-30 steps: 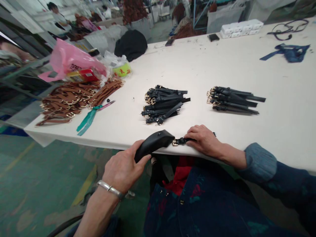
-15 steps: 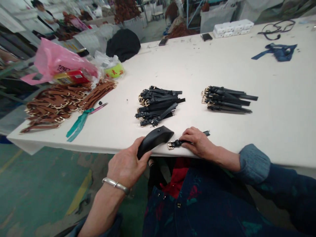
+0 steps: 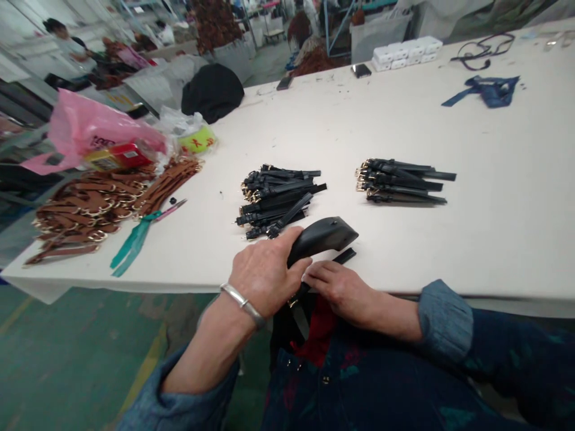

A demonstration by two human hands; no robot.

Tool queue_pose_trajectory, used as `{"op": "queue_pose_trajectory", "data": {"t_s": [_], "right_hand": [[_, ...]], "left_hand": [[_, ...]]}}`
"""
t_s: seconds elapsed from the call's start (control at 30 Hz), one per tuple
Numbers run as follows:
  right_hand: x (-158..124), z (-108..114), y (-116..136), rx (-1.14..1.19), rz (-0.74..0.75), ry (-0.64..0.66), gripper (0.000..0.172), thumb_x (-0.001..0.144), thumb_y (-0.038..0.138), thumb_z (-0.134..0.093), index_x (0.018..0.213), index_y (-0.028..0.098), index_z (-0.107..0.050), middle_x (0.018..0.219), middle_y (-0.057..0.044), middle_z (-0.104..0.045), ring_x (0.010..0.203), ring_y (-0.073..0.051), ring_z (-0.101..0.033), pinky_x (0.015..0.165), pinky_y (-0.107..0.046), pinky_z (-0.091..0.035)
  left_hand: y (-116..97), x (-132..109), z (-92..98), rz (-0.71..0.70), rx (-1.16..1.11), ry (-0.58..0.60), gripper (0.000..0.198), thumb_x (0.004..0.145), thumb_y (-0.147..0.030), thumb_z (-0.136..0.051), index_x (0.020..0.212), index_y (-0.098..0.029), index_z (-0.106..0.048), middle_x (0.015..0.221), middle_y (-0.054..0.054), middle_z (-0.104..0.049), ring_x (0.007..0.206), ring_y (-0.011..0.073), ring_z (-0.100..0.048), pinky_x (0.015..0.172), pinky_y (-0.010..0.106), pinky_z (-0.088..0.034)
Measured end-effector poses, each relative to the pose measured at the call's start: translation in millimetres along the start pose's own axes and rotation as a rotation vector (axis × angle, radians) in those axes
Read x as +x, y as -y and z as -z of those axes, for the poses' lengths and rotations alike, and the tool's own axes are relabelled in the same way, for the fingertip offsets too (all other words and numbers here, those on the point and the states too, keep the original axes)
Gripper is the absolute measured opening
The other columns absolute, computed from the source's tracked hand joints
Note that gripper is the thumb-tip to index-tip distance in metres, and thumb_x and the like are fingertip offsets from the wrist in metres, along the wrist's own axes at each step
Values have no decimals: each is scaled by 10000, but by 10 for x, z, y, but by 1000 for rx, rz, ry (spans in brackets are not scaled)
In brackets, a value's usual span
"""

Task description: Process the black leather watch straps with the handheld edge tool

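My left hand (image 3: 265,269) is wrapped round a curved black piece (image 3: 323,234), whose wide end points right over the table edge. My right hand (image 3: 336,290) pinches a black buckled strap (image 3: 345,256); the strap's tail sticks out beyond my fingers over the table, and its buckle end hangs at the table edge beneath my left hand. The middle of the strap is hidden by my fingers. Just beyond my left hand lies a pile of black buckled straps (image 3: 283,191). A second, smaller pile of black straps (image 3: 404,179) rests farther right.
On the white table (image 3: 395,245), brown straps (image 3: 90,200), scissors with teal cloth (image 3: 137,242), and a pink bag (image 3: 96,129) lie at left. White packs (image 3: 406,52), a phone (image 3: 360,70) and blue cloth (image 3: 494,93) lie farther back. A person (image 3: 67,45) is in the background.
My left hand has moved right with the black piece, closer to my right hand. My right hand has drawn the strap left and nearer, so its buckle end now hangs at the table edge.
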State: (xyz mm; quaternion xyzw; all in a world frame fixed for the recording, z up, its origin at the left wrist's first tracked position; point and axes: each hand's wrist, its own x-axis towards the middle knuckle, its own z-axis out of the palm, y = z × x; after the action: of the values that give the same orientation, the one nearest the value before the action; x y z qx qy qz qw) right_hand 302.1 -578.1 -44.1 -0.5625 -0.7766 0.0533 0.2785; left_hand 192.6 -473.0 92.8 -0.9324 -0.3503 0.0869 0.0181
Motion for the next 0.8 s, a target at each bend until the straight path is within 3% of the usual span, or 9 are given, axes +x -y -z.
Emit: {"op": "queue_pose_trajectory", "data": {"t_s": [0.13,0.23,0.4,0.5,0.63,0.8], "right_hand": [[-43,-36,80,36,5,-26,288,884,126,-495,1163,104,-559,1151,-128,-594,1168,-223,-472,1011,-370,-425],[-42,-46,86,67,-16,-51,278,878,121,-500,1147,106,-568,1128,-126,-609,1126,-219,-511,967,-355,-466],[-40,-76,55,86,-41,-85,248,874,98,-477,1091,121,-593,1058,-127,-637,1078,-222,-549,884,-354,-512],[-38,-74,53,112,-49,-97,265,881,113,-465,1115,128,-587,1086,-127,-628,1096,-221,-539,910,-363,-501],[-34,-46,58,95,-17,-87,313,876,106,-471,1175,129,-558,1142,-142,-609,1164,-224,-495,975,-390,-464],[-56,-34,57,76,0,-66,318,859,68,-471,1161,103,-565,1126,-144,-610,1140,-225,-512,989,-374,-450]], "left_hand": [[-102,147,-68,-91,25,43,469,797,-501,-489,1239,-347,-474,865,35,-701,808,245,-654,658,320,-442],[-185,171,-120,-107,8,73,445,799,-478,-495,1222,-340,-485,874,34,-699,823,243,-653,668,320,-446],[-317,172,-204,-109,-9,10,424,801,-439,-505,1210,-329,-478,895,35,-699,798,253,-656,650,332,-454],[-277,145,-253,-78,-37,-5,429,808,-450,-496,1220,-332,-474,904,34,-699,814,252,-659,660,330,-458],[-104,58,-286,68,-60,-13,484,825,-490,-458,1271,-304,-443,885,51,-701,826,253,-664,674,325,-461],[-38,-42,-259,-10,-24,15,447,827,-504,-448,1241,-337,-468,894,44,-703,801,261,-663,659,336,-464]]}}
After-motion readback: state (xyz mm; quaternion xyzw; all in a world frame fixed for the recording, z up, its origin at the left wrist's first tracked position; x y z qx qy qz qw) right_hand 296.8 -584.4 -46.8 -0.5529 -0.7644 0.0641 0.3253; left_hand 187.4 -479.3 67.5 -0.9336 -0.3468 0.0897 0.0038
